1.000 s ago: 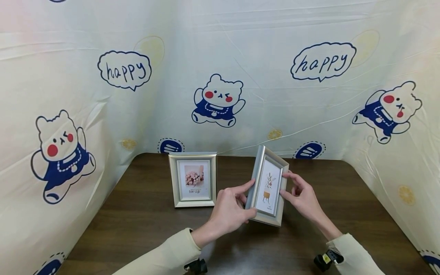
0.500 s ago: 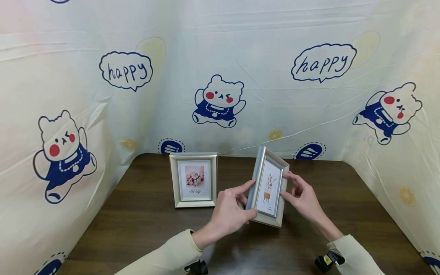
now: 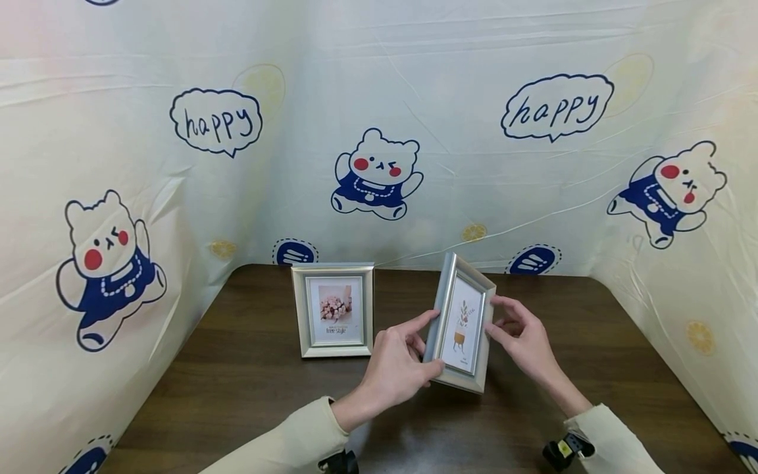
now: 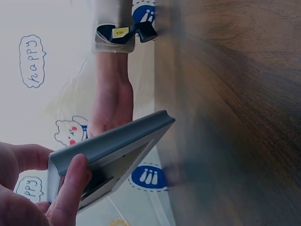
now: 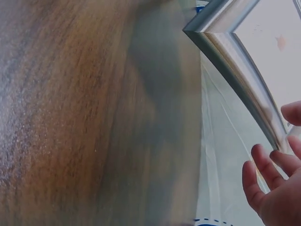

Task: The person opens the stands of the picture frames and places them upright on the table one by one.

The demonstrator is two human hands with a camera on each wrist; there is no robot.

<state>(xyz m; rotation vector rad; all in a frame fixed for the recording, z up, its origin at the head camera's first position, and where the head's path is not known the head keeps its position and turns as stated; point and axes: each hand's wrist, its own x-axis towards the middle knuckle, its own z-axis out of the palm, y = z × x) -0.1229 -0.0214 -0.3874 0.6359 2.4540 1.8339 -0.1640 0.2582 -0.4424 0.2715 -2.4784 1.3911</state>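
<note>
A silver picture frame [image 3: 464, 322] with a potted-plant print is held tilted in front of the person. My left hand [image 3: 393, 365] grips its left side and lower corner, fingers behind and thumb in front. Seen from the left wrist, the frame's grey edge [image 4: 113, 139] runs between thumb and fingers. My right hand [image 3: 526, 339] is at the opposite side, its thumb and index fingertips at the rim and the other fingers loosely bent. Left of these hands a second picture frame [image 3: 367, 309], with a pink-flower print, stands upright on the table.
The dark brown wooden table [image 3: 237, 395] reaches back to a pale curtain [image 3: 450, 79] printed with bears and the word happy. This curtain also hangs along both sides. Small black cameras [image 3: 568, 449] sit on the wrists.
My right hand has shifted slightly to the right, its thumb and index fingertips drawing back from the frame's front to its rim. The left hand and the standing frame stay put.
</note>
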